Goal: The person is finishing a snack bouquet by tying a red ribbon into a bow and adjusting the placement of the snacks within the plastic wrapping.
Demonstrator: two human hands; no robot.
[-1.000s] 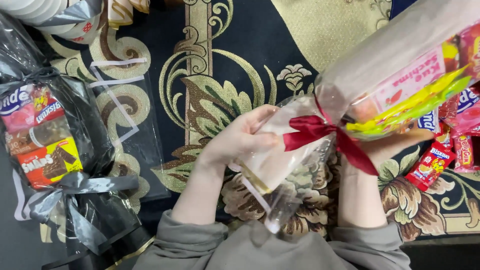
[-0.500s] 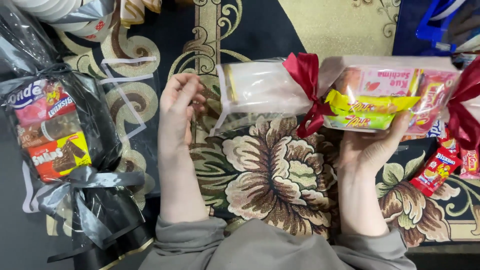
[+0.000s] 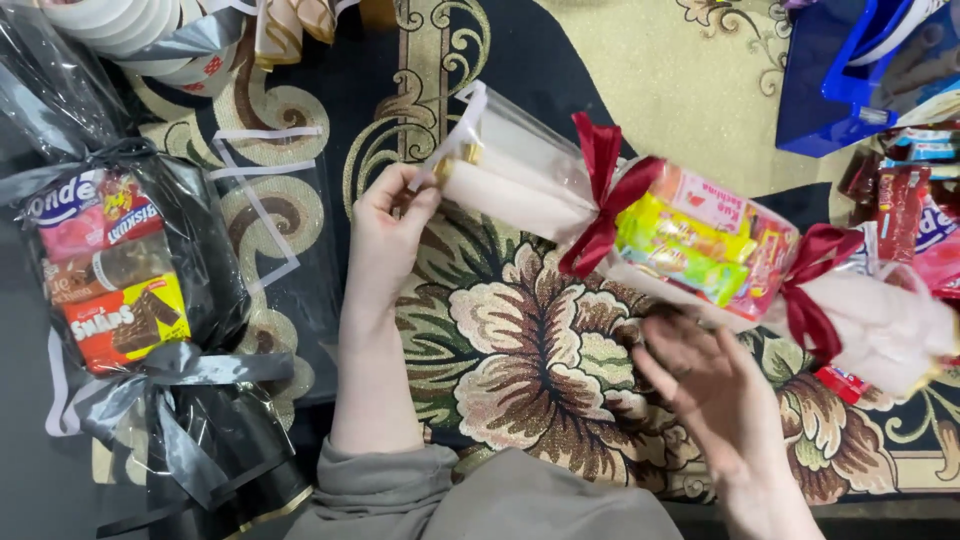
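left grip pinching wrapper — palm inward

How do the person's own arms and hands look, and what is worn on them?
Both hands are bare: no gloves, rings or watch show on the left hand or the right hand. The forearms are bare too. Grey-brown sleeves of soft cloth are pushed up toward the elbows, bunched in folds at the bottom edge. The right hand is slightly blurred.

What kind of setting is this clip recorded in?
Probably a home floor used for gift wrapping: a dark floral carpet, a red-ribboned clear cellophane snack bundle pinched by the left hand, and a finished grey-ribboned snack bundle alongside.
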